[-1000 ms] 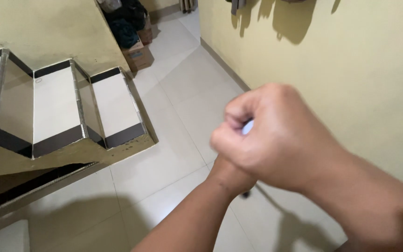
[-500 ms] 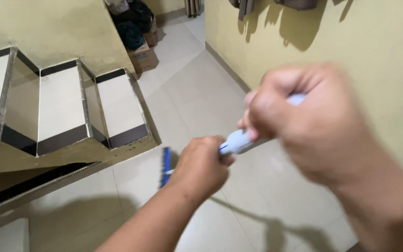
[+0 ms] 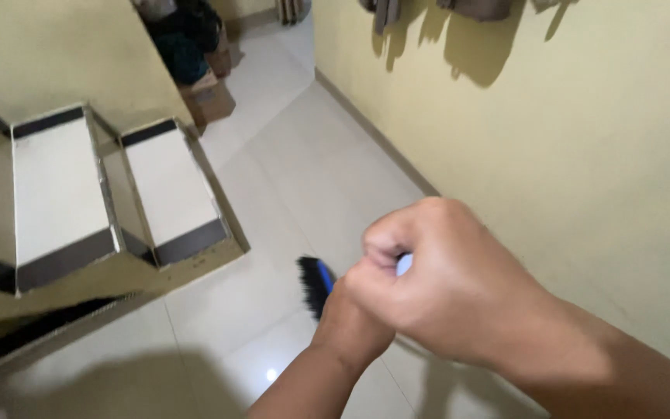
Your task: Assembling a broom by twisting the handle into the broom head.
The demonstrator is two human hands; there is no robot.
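Above a pale tiled floor (image 3: 288, 178), glossy enough to catch a small glint of light, I hold both hands together at about 5 o'clock in my view. My right hand (image 3: 451, 291) is a closed fist wrapped around a light-coloured handle (image 3: 404, 264), of which only a small bit peeks out between my fingers. My left hand (image 3: 354, 314) sits just under it, mostly hidden, and it seems clenched on the same handle, though I cannot tell for sure. A brush head (image 3: 316, 283) with black bristles and a blue back sticks out toward 9 o'clock from my hands, above the tiles. At 10 o'clock are white stair steps (image 3: 168, 182) with dark edges. A yellow wall (image 3: 583, 155) runs along 2 o'clock. Bags and a cardboard box (image 3: 209, 97) lie at 11 o'clock.
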